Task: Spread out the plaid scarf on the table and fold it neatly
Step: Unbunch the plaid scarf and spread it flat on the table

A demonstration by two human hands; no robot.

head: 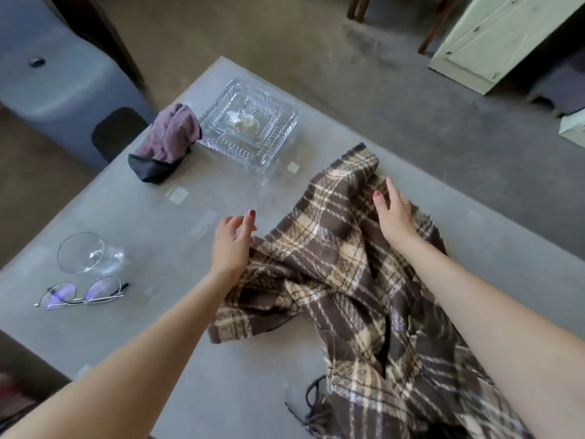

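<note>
A brown and cream plaid scarf (342, 274) lies crumpled on the grey table (133, 217), stretching from mid-table toward the near right edge, its fringe hanging near the bottom. My left hand (232, 240) hovers at the scarf's left edge, fingers loosely curled and apart, holding nothing that I can see. My right hand (394, 213) rests flat on the upper right part of the scarf, fingers spread, pressing on the cloth rather than gripping it.
A square glass dish (250, 125) stands at the table's far side, with a purple cloth on a black pouch (167, 144) beside it. A clear glass (85, 253) and eyeglasses (79, 293) lie at the left. A pale cabinet (493, 39) stands beyond.
</note>
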